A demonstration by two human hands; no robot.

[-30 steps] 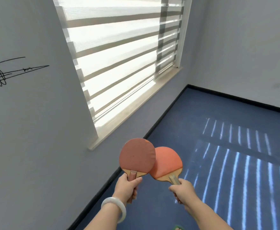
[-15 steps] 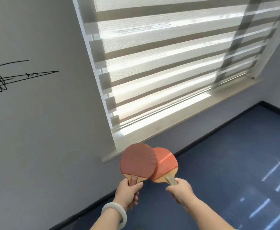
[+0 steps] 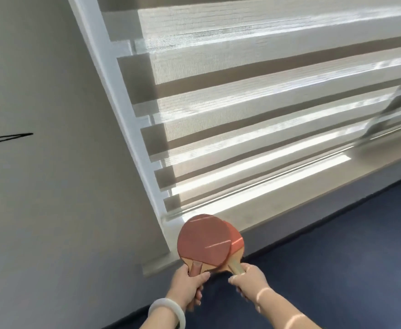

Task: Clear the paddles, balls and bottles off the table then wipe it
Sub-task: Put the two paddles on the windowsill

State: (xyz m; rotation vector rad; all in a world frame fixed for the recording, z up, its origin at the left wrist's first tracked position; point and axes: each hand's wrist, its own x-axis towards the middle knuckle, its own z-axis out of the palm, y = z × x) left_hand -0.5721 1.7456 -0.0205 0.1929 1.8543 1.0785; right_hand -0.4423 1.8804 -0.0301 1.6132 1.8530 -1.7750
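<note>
I grip one paddle (image 3: 203,239) in my left hand (image 3: 190,287), the other paddle (image 3: 236,245) in my right hand (image 3: 250,282), blades overlapping at twelve o'clock, probably for stacking on the windowsill (image 3: 277,207).

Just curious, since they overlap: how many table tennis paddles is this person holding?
2. The front paddle is gripped by the left hand. The rear paddle, gripped by the right hand, sits partly hidden behind it. No others show in this view.
</note>
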